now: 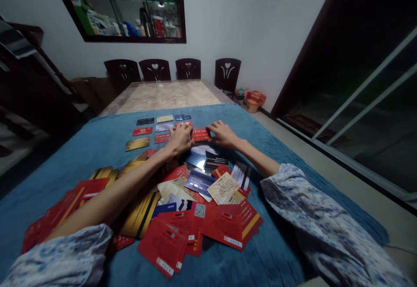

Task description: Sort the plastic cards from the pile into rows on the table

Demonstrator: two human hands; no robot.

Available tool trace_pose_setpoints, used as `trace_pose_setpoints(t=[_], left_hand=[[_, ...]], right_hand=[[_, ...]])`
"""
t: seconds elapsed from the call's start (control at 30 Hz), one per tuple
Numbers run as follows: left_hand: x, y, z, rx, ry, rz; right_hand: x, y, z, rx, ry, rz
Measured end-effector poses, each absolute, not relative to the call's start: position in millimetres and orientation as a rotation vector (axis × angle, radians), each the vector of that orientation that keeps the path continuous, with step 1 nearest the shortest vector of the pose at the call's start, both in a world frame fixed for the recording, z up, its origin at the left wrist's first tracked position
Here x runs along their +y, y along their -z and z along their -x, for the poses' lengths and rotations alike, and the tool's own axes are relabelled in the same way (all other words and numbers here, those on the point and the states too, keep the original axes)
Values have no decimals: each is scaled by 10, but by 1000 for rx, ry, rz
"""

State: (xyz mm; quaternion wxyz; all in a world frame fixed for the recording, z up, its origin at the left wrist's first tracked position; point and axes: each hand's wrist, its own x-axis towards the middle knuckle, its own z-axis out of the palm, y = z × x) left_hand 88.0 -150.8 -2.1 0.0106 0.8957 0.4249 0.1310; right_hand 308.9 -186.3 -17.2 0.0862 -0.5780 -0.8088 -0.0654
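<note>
A red card (200,135) lies on the blue cloth between my hands. My left hand (181,140) has its fingers bent at the card's left edge, and my right hand (223,134) curls its thumb and fingers at the right edge. Spaced-out cards sit left of and beyond my left hand: a black card (145,121), a cream card (165,118), a gold card (137,144) and several more. My left hand partly hides a red card (162,138). Below my hands spreads a loose overlapping pile with a blue card (199,182), a beige card (223,188) and red cards (164,244).
A blue cloth (260,148) covers the near part of the long table, with a stone-patterned top (169,93) beyond. Several dark chairs (155,69) line the far wall below a glass-shelved cabinet (130,13). A red box (256,97) stands on the floor at right.
</note>
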Motion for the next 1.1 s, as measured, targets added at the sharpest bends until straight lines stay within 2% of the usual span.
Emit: trace_pose_setpoints(t=[1.1], left_hand=[[-923,167,-613,1591,-150,-2702]], right_hand=[[-1081,88,-2577,-2584,-30,1830]])
